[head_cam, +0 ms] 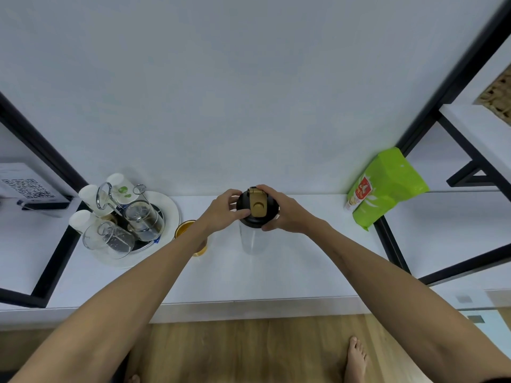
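A person's left hand point(221, 214) and right hand point(284, 214) clasped the black-and-gold lid point(257, 210) of a clear bottle point(253, 240) from opposite sides, fingers curled round its rim. The bottle stood upright on the white worktop point(276, 275), long axis vertical, lid squarely between both palms. A green bag point(384, 189) leaned well to its right.
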